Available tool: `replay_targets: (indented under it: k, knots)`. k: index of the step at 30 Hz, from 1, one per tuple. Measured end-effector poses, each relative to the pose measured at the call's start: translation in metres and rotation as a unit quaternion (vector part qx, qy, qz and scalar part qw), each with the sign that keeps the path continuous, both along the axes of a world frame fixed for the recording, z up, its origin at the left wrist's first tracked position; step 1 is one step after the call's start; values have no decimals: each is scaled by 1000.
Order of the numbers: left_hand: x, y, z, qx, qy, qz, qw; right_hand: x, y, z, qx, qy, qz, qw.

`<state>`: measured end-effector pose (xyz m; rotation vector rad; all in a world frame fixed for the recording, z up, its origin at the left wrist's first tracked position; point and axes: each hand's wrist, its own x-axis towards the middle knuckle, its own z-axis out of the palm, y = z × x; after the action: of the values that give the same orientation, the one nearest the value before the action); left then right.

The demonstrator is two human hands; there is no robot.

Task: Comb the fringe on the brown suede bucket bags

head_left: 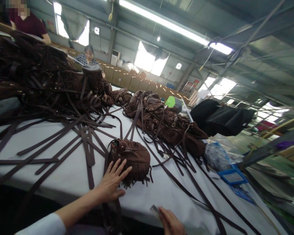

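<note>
Though it blurs, right fingers point(164, 215) pinch a grey piece point(154, 210) | right hand point(172, 224) cropped | left fingers point(121, 167) splayed against fringed bag point(137, 156)

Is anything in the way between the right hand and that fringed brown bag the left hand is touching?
Nothing visible: only white tabletop separates the right hand, holding a small blurred tool, from the bag. The left hand touches the bag's near left side.

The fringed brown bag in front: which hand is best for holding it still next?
Probably the left hand: it is spread against the fringed brown bag. The right hand is away from the bag, lower in the picture, pinching a small, blurry grey thing, so it looks busy.
</note>
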<state>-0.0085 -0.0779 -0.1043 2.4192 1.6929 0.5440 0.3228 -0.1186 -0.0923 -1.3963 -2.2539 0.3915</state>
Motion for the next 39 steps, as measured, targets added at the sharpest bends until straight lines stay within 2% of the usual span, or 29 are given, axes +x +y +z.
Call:
replay_targets:
  k: [2, 4, 6, 8, 11, 13, 15, 17, 19, 21, 24, 27, 31, 34, 39]
  knots:
    - [-12, -9, -8, -25, -14, 42, 999, -21, 14, 15, 28, -6, 26, 999]
    - [-33, -13, -15, -45, -15, 30, 998, -43, 28, 33, 54, -10, 47, 997]
    - [-60, -12, -16, -57, -6, 12, 998, -60, 40, 48, 75, -15, 73, 994]
    - [-89, -8, -7, -67, 7, 34, 997, -74, 48, 57, 94, -12, 97, 991]
    - [-118, -2, 25, -66, -41, 57, 995, -95, 55, 64, 104, 5, 127, 987]
    - [-120, 5, 49, -19, -138, 45, 989, -113, 58, 68, 106, 8, 148, 983]
    - [-109, 16, 63, 27, -213, 26, 976, -136, 62, 75, 113, -16, 170, 979]
    - [-93, 30, 62, 28, -226, 3, 974, -160, 70, 82, 122, -69, 182, 973]
    - [-77, 46, 50, 13, -208, -19, 978, -181, 82, 85, 125, -140, 181, 965]
    - [-65, 59, 35, 7, -191, -27, 981, -195, 94, 82, 114, -212, 174, 955]
    - [-56, 70, 17, 1, -164, -32, 986, -200, 106, 68, 91, -269, 166, 944]
    - [-54, 73, 9, -4, -131, -43, 991, -192, 104, 54, 72, -279, 179, 941]
    - [-51, 75, 5, -9, -96, -45, 994, -173, 88, 37, 35, -295, 205, 933]
    - [-48, 82, 0, -9, -78, -37, 996, -152, 70, 22, -14, -264, 202, 943]
    - [-42, 91, -13, -10, -56, -30, 998, -118, 41, -2, -63, -116, 190, 973]
